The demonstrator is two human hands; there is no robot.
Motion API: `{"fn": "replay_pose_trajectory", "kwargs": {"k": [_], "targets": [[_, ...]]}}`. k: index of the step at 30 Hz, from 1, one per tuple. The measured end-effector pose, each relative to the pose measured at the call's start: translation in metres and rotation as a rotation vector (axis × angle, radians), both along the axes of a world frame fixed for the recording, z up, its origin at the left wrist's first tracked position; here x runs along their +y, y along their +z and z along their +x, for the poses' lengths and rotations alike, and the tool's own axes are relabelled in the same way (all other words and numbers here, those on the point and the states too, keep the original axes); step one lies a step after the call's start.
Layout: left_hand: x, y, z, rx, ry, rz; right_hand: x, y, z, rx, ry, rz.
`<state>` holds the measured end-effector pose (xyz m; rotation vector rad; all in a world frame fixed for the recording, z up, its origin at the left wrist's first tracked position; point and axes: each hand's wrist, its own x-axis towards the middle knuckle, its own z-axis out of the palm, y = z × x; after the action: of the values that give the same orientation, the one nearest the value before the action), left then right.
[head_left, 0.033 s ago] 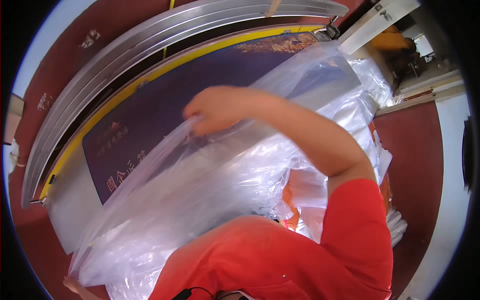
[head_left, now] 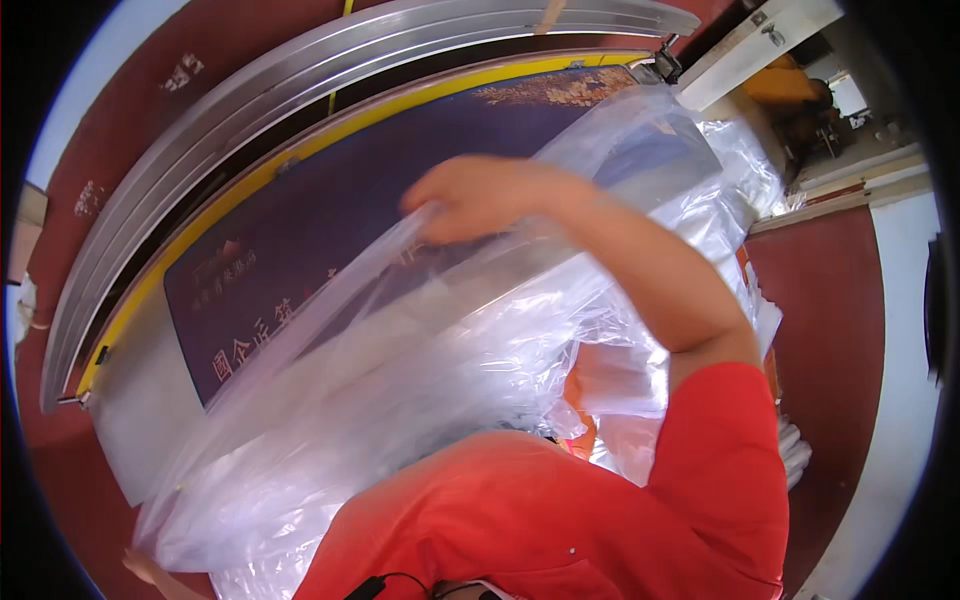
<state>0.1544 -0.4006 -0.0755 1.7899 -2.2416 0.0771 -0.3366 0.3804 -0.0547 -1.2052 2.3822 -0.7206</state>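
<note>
A large clear plastic sheet point(head_left: 400, 375) spreads, wrinkled and shiny, over a dark blue panel point(head_left: 370, 170) with pale lettering and a golden pattern at its far right. My right hand point(head_left: 465, 198) is closed on the far edge of the sheet, lifting it above the panel, with the arm reaching across from the right. From this hand the raised edge runs taut toward the lower left. There my left hand point(head_left: 143, 565) shows only small at the rim, its fingers pinching the sheet's corner.
Behind the panel runs a yellow strip point(head_left: 375, 117), then long curved-looking metal rails point(head_left: 330, 78). A light grey board point(head_left: 145, 420) shows at the left. A white door point(head_left: 760, 55) stands open at the far right. Orange material point(head_left: 577, 410) lies under plastic near my body.
My right hand has moved a little to the right and away, drawing the sheet's raised edge along. More lettering on the panel shows through. My left hand has barely shifted.
</note>
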Motion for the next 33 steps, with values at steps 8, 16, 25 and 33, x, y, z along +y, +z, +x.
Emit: {"fn": "replay_pose_trajectory", "kwargs": {"k": [8, 16, 25, 33], "targets": [[-0.002, -0.106, -0.273, -0.119, -0.714, -0.333, 0.372, 0.186, -0.024, 0.69, -0.961, 0.422], [-0.045, -0.098, -0.3, -0.317, -0.924, -0.611, 0.215, 0.02, -0.003, 0.973, -0.578, 0.347], [-0.077, -0.083, -0.148, -0.722, -0.512, -0.429, 0.273, -0.072, -0.03, 0.62, -0.71, 0.281], [0.025, -0.105, -0.23, -0.094, -0.449, -0.177, 0.191, -0.037, -0.042, 0.736, -0.679, 0.573]]}}
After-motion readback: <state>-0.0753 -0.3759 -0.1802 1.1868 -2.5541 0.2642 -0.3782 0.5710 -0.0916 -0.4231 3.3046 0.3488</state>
